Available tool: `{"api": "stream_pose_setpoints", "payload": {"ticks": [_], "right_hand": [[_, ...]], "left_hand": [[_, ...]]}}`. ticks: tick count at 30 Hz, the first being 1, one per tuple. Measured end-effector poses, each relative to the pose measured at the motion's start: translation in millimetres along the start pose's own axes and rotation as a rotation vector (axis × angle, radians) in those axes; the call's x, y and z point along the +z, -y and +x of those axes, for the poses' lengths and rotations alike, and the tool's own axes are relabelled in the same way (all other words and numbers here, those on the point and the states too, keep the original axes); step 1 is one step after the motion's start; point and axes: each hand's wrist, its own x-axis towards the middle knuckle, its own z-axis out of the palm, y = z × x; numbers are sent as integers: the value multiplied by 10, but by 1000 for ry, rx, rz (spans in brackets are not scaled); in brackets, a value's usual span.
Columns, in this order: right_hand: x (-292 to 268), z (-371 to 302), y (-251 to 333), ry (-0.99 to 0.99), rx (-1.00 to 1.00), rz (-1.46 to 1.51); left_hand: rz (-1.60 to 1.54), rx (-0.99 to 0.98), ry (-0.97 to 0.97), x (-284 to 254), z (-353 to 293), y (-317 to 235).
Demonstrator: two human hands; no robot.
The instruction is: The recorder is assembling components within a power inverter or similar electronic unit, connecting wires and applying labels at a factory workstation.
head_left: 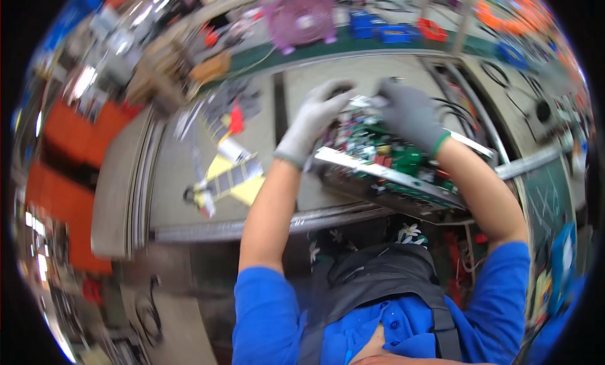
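A metal chassis [353, 162] with its top off sits tilted at the bench's near right, showing green circuit boards [405, 158] and small coloured parts. My left hand [315, 118], in a light grey glove, is at its far left corner; the fingers bend toward the boards but are smeared by motion. Over the far side of the boards is my right hand [411, 116], in a darker grey glove with a green cuff. Its fingers curl in, and whatever they pinch is hidden. A small dark bit shows by those fingertips.
Left on the workbench [183, 204] lie a white roll [234, 150], yellow sheets [247, 192] and a red piece [236, 117]. Black cables [455, 116] and a metal rail [482, 107] run beside the chassis. Behind stand a purple fan [300, 20] and blue bins [384, 30].
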Motion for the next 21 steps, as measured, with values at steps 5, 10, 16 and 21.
{"api": "stream_pose_setpoints", "payload": {"ticks": [5,10,16,21], "right_hand": [[-246,156,-775,-474,-36,355],[-420,-357,332,-376,-212,464],[-66,-1290,1212,405,-541,476],[1610,-708,1669,457,-268,767]], "left_hand": [[223,18,-62,175,145,-13],[836,539,-737,-220,-446,599],[1434,-213,-546,-1688,-2555,1737],[1204,-239,-248,-1941,-2991,1710]]}}
